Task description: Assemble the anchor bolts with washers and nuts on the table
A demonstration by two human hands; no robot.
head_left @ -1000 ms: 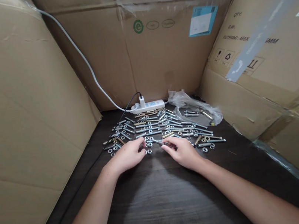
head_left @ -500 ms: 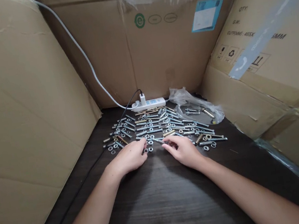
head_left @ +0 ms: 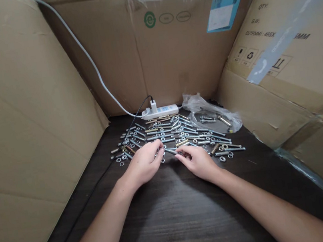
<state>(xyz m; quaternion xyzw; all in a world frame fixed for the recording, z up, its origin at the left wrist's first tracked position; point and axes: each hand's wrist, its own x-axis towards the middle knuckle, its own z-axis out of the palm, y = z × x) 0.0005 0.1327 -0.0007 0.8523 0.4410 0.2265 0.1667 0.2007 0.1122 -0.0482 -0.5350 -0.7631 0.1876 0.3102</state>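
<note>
My right hand (head_left: pixel 197 161) pinches a silver bolt (head_left: pixel 171 152) between thumb and fingers, its free end pointing left. My left hand (head_left: pixel 147 161) is closed, thumb against fingertips, right at that free end; what it grips, if anything, is too small to make out. Under and beside the left fingertips lie nuts and washers, partly hidden by the hand. Just beyond both hands spread rows of silver and brass-coloured bolts (head_left: pixel 160 137) and metal sleeves. A loose nut (head_left: pixel 222 159) rests right of my right hand.
A white power strip (head_left: pixel 163 111) with a plugged-in charger (head_left: pixel 153 106) stands at the back. Its white cable runs up left; a black cable (head_left: pixel 98 183) crosses the dark table (head_left: pixel 177 224). A clear plastic bag (head_left: pixel 198 105) lies back right. Cardboard walls (head_left: pixel 179 61) enclose three sides.
My left hand has moved right and slightly up, from the nuts on the table to the bolt's free end. My right hand stays nearly still, holding the bolt.
</note>
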